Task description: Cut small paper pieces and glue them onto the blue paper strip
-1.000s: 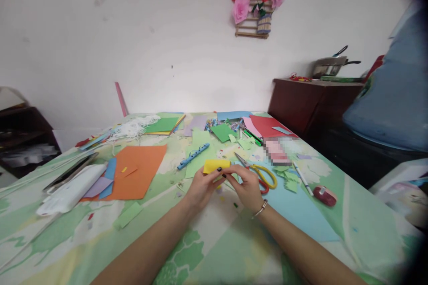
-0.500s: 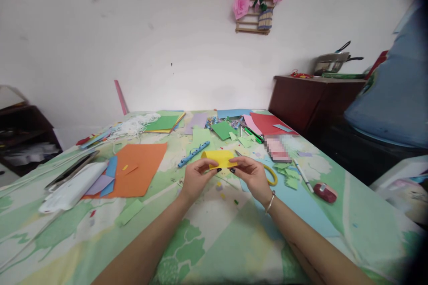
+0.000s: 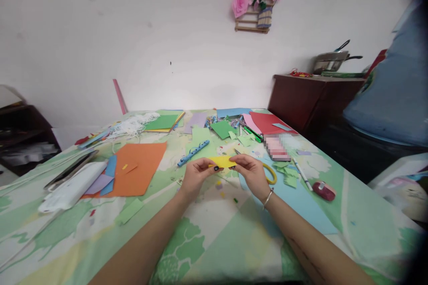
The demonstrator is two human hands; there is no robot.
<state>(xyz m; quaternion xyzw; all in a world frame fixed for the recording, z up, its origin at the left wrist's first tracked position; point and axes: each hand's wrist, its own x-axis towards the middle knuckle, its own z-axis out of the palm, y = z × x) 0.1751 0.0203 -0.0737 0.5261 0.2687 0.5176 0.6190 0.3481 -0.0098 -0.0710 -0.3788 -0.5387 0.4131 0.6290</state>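
Observation:
A small piece of yellow paper (image 3: 223, 162) is held above the table between both hands. My left hand (image 3: 198, 177) pinches its left end, thumb below and fingers above. On the other side, my right hand (image 3: 250, 174) grips the right end the same way, a bracelet at its wrist. Scissors with yellow handles (image 3: 271, 173) lie just right of my right hand, partly hidden by it, by a light blue sheet (image 3: 301, 207). Beyond my left hand rests a blue pen (image 3: 194, 153). Tiny paper scraps (image 3: 219, 185) are scattered under the yellow paper.
To the left lie an orange sheet (image 3: 142, 169), a white power strip (image 3: 72, 187) and a dark phone (image 3: 71, 169). White string (image 3: 133, 125) and coloured papers sit at the back. A white pen (image 3: 302, 174) and a dark red object (image 3: 324, 190) are on the right.
The yellow paper's raised, curved back part has come down, and it now looks like a narrower strip. Both hands still grip its ends.

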